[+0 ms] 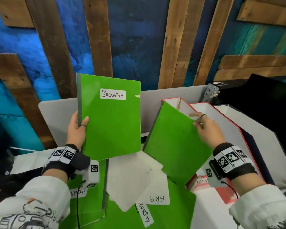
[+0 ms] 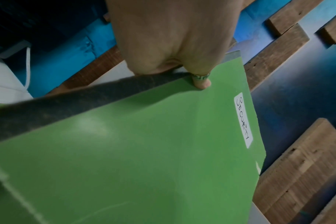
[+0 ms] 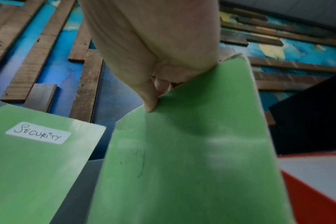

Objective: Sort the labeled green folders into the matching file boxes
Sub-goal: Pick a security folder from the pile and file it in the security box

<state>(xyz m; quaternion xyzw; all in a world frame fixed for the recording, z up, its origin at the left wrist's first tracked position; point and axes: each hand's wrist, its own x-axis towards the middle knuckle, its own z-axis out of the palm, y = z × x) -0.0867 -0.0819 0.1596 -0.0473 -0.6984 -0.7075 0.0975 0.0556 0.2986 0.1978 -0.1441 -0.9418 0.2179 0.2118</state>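
Note:
My left hand (image 1: 78, 128) grips the dark spine of an upright green folder (image 1: 112, 123) labelled SECURITY, thumb on its front (image 2: 200, 82). My right hand (image 1: 205, 128) pinches the top edge of a second green folder (image 1: 175, 146), tilted with its plain side toward me, beside the red-edged file box (image 1: 180, 104). In the right wrist view its thumb (image 3: 150, 103) presses that folder (image 3: 192, 159); the SECURITY folder (image 3: 34, 159) shows at left. More green folders (image 1: 89, 200) lie below, with labels reading ADMIN, HR 9 and SECURITY.
Three open file boxes stand in a row at right: the red-edged one, a second red-edged one (image 1: 221, 123) and a dark-edged one (image 1: 254, 129). A grey partition (image 1: 56, 116) runs behind the desk. White paper sheets (image 1: 139, 176) lie over the folder pile. A black object (image 1: 262, 96) sits far right.

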